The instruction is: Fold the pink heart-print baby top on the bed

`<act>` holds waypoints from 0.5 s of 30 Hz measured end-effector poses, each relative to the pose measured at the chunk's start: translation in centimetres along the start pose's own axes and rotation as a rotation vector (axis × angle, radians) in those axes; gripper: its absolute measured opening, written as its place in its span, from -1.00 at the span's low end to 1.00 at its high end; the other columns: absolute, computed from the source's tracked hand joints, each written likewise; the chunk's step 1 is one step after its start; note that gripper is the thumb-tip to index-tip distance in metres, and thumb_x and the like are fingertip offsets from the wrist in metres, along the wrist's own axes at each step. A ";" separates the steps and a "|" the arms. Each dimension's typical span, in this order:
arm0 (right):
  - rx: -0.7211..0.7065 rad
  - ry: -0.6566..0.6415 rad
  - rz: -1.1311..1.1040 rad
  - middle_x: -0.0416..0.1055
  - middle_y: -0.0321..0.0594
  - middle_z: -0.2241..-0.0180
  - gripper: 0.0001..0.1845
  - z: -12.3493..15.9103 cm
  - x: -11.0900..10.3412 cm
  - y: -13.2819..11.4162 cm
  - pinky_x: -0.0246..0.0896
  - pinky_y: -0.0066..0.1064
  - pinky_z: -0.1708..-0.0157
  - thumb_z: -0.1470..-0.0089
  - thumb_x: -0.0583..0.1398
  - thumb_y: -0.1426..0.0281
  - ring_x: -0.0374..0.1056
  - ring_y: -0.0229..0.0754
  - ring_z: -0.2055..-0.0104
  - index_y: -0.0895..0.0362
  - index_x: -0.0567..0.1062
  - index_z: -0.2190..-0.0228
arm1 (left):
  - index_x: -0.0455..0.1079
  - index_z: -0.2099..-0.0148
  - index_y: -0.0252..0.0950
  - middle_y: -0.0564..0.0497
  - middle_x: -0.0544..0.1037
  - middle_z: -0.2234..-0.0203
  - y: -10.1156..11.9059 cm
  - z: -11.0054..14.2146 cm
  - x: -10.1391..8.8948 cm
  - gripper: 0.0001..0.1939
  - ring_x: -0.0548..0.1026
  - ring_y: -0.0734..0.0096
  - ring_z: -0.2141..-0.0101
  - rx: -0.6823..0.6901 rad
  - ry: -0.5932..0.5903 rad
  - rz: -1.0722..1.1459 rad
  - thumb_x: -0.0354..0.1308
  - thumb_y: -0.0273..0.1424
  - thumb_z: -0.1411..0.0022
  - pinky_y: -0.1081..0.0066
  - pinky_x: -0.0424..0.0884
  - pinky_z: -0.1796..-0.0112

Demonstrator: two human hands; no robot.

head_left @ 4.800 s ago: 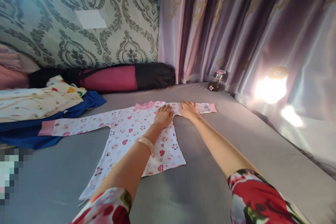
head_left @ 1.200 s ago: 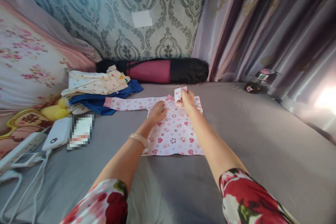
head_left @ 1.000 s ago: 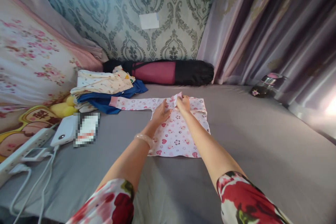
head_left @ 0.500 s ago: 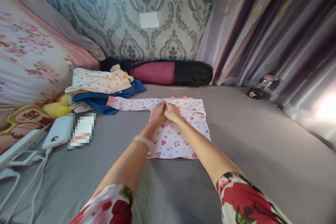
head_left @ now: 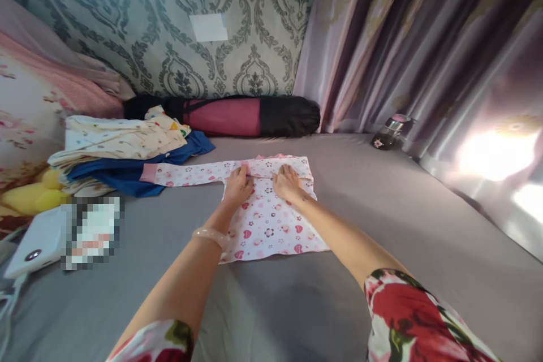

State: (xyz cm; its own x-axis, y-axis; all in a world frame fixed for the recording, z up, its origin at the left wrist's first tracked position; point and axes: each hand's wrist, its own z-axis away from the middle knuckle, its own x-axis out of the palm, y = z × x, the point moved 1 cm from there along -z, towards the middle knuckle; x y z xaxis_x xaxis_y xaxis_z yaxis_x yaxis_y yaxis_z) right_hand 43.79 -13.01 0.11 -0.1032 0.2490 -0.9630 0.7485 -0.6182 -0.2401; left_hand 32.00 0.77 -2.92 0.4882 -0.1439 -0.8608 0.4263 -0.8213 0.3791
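The folded sleeve probably wants light, even smoothing with its pink cuff anchored; the heart-print long-sleeved top lies on the gray bedsheet; the right hand rests on the sleeve, fingers parted, loosely bent, gripping nothing; the left hand lies against the cuff, any pinch impossible to tell.
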 end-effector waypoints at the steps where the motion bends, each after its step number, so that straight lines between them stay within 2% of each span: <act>1: 0.031 -0.008 0.018 0.19 0.22 -0.17 -0.46 -0.2 -0.1 0.7 -0.05 -0.17 -0.17 -0.27 -0.10 0.29 0.06 0.12 -0.23 0.41 0.30 -0.11 | 0.22 -0.11 -0.34 -0.23 0.43 0.07 0.0 0.0 0.0 -0.62 0.37 0.07 -0.02 0.002 0.002 -0.002 -0.03 -0.41 -0.24 0.14 0.30 -0.03; 5: 0.128 -0.101 0.079 -0.05 0.27 -0.30 -0.34 -1.3 -0.8 3.2 -0.23 -0.12 -0.25 -0.28 -0.15 0.27 -0.15 0.17 -0.34 0.53 0.13 -0.20 | 0.22 -0.11 -0.31 -0.21 0.43 0.06 0.0 0.0 0.1 -0.62 0.37 0.08 -0.04 -0.006 0.018 -0.003 -0.03 -0.41 -0.24 0.15 0.29 -0.05; 8: 0.136 -0.111 0.120 -0.08 0.22 -0.32 -0.34 -1.8 -1.1 4.6 -0.33 -0.11 -0.28 -0.27 -0.16 0.28 -0.23 0.13 -0.36 0.51 0.11 -0.22 | 0.20 -0.13 -0.32 -0.22 0.41 0.04 0.0 0.1 0.1 -0.60 0.36 0.09 -0.05 -0.014 0.005 -0.004 -0.03 -0.41 -0.24 0.17 0.27 -0.06; 11: 0.116 -0.068 0.119 -0.12 0.19 -0.33 -0.34 -1.7 -1.0 5.5 -0.33 -0.13 -0.28 -0.27 -0.16 0.29 -0.27 0.08 -0.38 0.49 0.06 -0.24 | 0.18 -0.15 -0.35 -0.25 0.41 0.03 0.1 0.0 0.1 -0.58 0.35 0.08 -0.05 -0.009 -0.002 -0.013 -0.04 -0.41 -0.25 0.15 0.26 -0.07; 15: 0.116 -0.087 0.117 -0.17 0.18 -0.35 -0.33 -1.5 -0.6 6.0 -0.28 -0.14 -0.28 -0.26 -0.17 0.29 -0.28 0.08 -0.38 0.49 0.04 -0.26 | 0.16 -0.17 -0.33 -0.25 0.39 0.00 0.1 0.0 0.1 -0.56 0.34 0.07 -0.07 -0.017 -0.006 -0.019 -0.04 -0.40 -0.25 0.13 0.26 -0.07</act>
State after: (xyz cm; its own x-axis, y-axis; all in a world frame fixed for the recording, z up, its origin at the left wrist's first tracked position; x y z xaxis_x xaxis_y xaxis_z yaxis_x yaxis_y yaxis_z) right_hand 49.35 -15.72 -0.54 -0.0800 0.1082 -0.9909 0.6784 -0.7224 -0.1336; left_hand 32.07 0.69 -2.97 0.4749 -0.1319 -0.8701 0.4485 -0.8144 0.3682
